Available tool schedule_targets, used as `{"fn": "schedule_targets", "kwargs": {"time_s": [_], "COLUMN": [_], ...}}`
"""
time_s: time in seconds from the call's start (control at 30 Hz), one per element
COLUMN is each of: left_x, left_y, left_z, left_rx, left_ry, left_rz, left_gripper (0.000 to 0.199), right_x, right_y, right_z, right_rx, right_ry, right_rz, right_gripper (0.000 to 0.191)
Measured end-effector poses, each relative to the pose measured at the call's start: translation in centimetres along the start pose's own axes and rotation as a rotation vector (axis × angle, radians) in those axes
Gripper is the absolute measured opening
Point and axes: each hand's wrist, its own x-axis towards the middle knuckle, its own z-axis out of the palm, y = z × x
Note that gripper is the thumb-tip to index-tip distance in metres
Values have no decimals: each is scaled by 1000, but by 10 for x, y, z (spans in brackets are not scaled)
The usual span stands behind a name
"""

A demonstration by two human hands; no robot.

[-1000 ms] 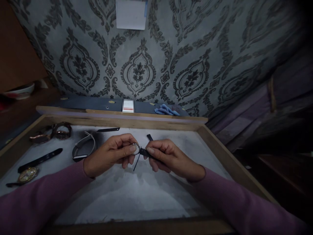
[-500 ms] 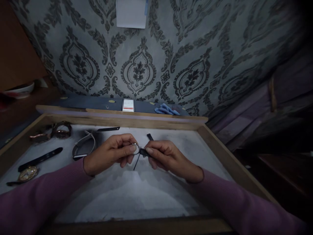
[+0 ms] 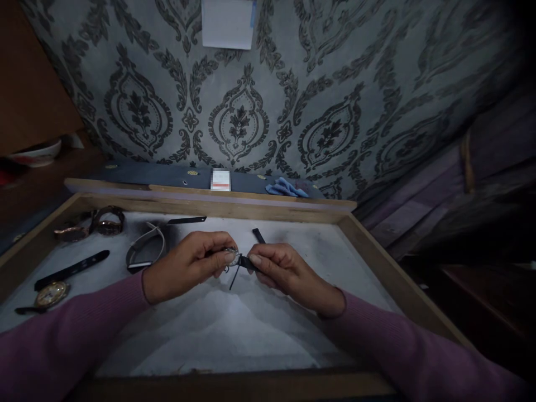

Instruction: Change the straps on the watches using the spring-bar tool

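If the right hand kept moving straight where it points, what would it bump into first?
Probably the small watch held in the left hand, just past the black strap that the right hand grips, though depth is hard to judge.

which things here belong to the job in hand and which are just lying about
In hand:
small round watch, in the left hand
black strap, in the right hand
thin dark strip below them, identity unclear

Lying about:
gold-toned watch
grey-banded watch
two metal-banded watches
flat dark blade-like piece
blue cloth
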Motion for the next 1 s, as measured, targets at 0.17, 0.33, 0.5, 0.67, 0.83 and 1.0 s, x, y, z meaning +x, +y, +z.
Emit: {"fn": "schedule_targets", "kwargs": {"time_s": [0.17, 0.33, 0.5, 0.67, 0.83, 1.0], "left_x": [0, 2, 4, 4, 2, 2], "left_y": [-2, -6, -10, -5, -1, -4], "left_z": [1, 2, 1, -2, -4, -3], "left_rx": [-80, -249, -354, -124, 19, -84], "left_ry": [-39, -73, -110, -66, -37, -98], "left_rz": [-76, -167, -195, -88, -5, -73], "left_gripper": [24, 26, 26, 26, 26, 26], "right_x": [-1, -4, -4, -1, 1, -5], "right_y": [1, 5, 6, 3, 4, 5], "right_z": [-3, -5, -3, 1, 4, 3], "right_rx": [-413, -658, -671, -247, 19, -460], "right_ry": [38, 70, 95, 55, 6, 86], "right_rz": [-211, -365, -387, -145, -15, -247], "right_gripper": [32, 26, 24, 36, 38, 29]}}
